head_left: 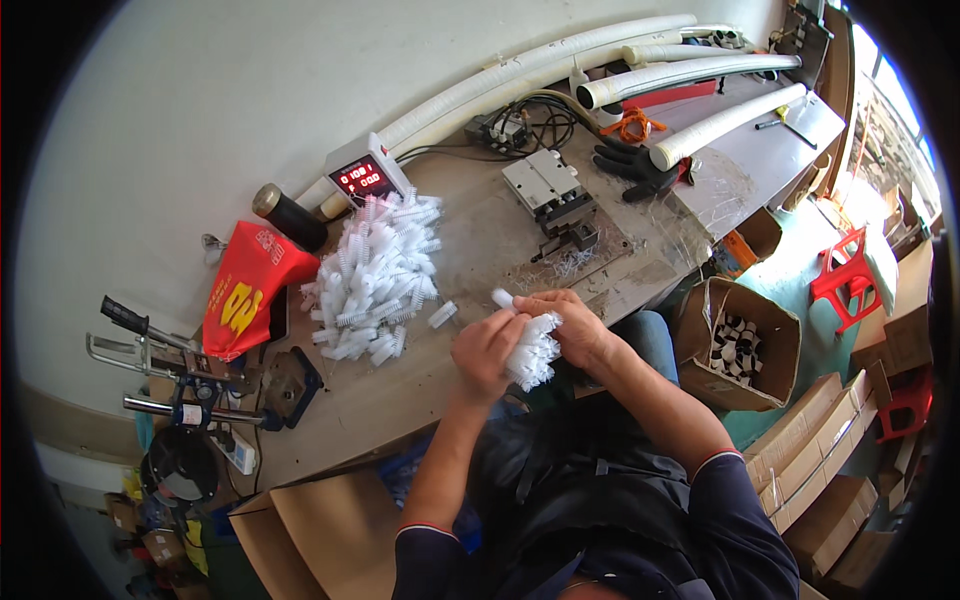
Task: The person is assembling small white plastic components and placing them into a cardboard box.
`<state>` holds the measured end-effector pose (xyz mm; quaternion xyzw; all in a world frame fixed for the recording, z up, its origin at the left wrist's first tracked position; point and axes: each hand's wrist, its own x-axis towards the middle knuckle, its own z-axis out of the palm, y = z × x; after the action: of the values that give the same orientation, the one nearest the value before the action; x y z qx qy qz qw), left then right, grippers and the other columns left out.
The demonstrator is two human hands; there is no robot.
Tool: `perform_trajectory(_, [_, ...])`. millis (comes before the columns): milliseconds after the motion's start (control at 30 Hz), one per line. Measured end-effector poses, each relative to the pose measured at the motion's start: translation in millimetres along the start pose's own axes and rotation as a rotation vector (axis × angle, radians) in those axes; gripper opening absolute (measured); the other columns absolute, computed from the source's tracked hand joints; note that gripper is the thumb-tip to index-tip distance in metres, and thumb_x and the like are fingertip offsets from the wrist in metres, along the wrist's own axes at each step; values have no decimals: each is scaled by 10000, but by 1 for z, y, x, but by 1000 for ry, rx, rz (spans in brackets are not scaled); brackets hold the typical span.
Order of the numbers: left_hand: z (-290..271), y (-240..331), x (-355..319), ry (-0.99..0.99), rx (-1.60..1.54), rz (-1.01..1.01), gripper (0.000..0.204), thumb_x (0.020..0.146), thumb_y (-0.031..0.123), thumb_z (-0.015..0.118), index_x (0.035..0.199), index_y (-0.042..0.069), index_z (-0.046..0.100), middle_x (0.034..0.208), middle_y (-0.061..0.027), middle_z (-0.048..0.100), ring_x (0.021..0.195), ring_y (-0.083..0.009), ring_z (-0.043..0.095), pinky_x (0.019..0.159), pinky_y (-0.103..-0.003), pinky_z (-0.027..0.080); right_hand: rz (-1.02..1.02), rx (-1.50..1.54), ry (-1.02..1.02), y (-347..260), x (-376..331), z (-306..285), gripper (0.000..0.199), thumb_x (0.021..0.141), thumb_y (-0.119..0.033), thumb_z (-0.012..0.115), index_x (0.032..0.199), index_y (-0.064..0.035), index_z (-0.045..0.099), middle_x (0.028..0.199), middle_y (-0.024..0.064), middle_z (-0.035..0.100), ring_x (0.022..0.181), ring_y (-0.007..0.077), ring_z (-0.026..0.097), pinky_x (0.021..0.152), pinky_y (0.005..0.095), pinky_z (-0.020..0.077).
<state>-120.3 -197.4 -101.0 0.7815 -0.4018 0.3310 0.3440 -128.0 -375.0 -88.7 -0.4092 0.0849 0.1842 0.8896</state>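
Head view: a person's two bare hands and a cluttered desk (pixel 350 425), seen from above.
Clump of white brushes (pixel 533 358): small bristly pieces bunched between the hands, just over the near edge of the desk, close to the body, probably so that both hands can steady them.
Left hand (pixel 484 350): clamped on the clump's left side, fingers bent inward; the exact finger contact is hidden.
Right hand (pixel 568 325): wrapped on the clump's upper right, fingers together and almost meeting the left ones, seemingly to keep the loose pieces from spilling. One white end pokes out above the fingers.
Pile of white brushes (pixel 375 280): heaped on the desk to the left, apparently to be within easy reach of the left hand; a loose brush (pixel 442 315) lies just beside it.
Counter box (pixel 365 172): behind the pile, its lit red display turned toward the person, likely for easy reading.
Metal device (pixel 550 190): on the desk beyond the hands, whitish scraps around its base.
Cardboard box (pixel 690 365): right of the person, open at the top, holding black and white pieces.
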Motion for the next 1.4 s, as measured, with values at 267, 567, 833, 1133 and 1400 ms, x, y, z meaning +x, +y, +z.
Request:
perform_trajectory(267, [17, 5, 12, -74, -17, 73, 377, 789, 197, 784, 1144, 74, 762, 1127, -86, 731, 877, -268, 731, 739, -365, 581, -36, -59, -10, -16, -6, -40, 157, 942, -152, 725, 976, 2, 725, 879, 59, 726, 746, 134, 679, 664, 274, 532])
perform_trajectory(567, [34, -8, 12, -58, -278, -138, 395, 843, 180, 769, 1206, 30, 727, 1037, -104, 738, 842, -228, 729, 741, -340, 579, -244, -558, 376, -36, -7, -71, 207, 868, -187, 756, 814, 11, 728, 649, 32, 681, 560, 116, 613, 518, 283, 464])
perform_trajectory(833, [58, -64, 32, 207, -174, -606, 194, 836, -17, 681, 1021, 29, 719, 864, -109, 750, 784, -237, 739, 717, -353, 563, -469, -1313, 696, -47, 10, -70, 227, 844, -242, 746, 838, -15, 740, 687, 126, 699, 645, 243, 691, 647, 381, 533])
perform_trajectory(1133, [51, -57, 36, 192, -200, -556, 261, 816, -23, 695, 1068, 36, 727, 957, -146, 748, 872, -313, 737, 780, -368, 564, -463, -1283, 792, -40, 20, -67, 234, 825, -298, 734, 852, -67, 762, 802, 180, 727, 822, 371, 722, 770, 463, 557])
perform_trajectory(1400, [48, -52, 38, 223, -186, -535, 271, 812, -21, 704, 1075, 37, 730, 987, -144, 746, 890, -325, 732, 790, -379, 565, -426, -1251, 800, -44, 26, -65, 261, 825, -310, 721, 853, -55, 769, 787, 185, 726, 811, 380, 719, 769, 455, 556])
